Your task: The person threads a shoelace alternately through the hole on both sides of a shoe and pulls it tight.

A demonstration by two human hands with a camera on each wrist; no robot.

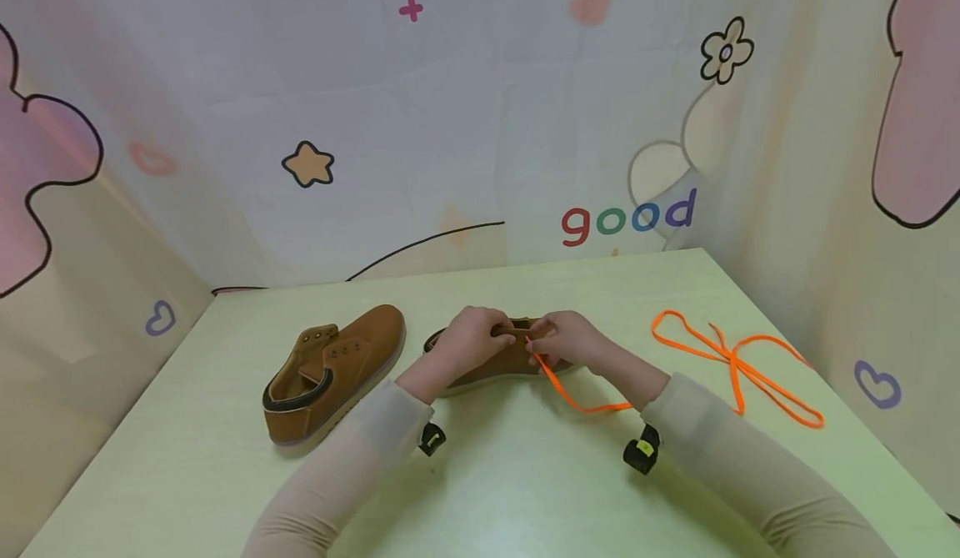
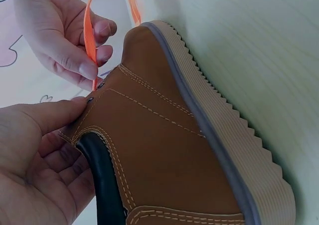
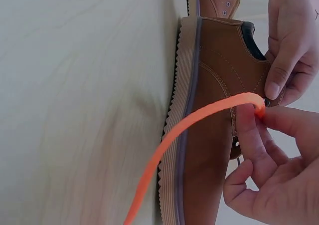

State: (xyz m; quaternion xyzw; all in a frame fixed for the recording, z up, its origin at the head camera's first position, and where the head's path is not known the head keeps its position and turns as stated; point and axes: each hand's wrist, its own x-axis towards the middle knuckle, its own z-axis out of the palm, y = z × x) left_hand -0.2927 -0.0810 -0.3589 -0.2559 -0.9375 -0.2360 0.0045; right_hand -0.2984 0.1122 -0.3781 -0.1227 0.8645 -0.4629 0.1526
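A brown lace-up shoe (image 1: 491, 366) with a ribbed pale sole stands on the table in front of the person. The left hand (image 1: 467, 343) pinches the shoe's eyelet flap between thumb and fingers, as the left wrist view shows. Close beside it, the right hand (image 3: 284, 170) pinches an orange shoelace (image 3: 169, 140) right at an eyelet of that flap. From those fingers the lace hangs down over the shoe's side to the table, then passes behind the right forearm. How far it runs through the eyelet is hidden by the fingertips.
To the left stands the matching brown shoe (image 1: 363, 358), unlaced, its eyelets bare. A looped bundle of orange lace (image 1: 731, 358) lies at the right; whether it joins the held lace is hidden by the arm. A printed curtain (image 1: 465, 124) hangs behind the pale table (image 1: 495, 483).
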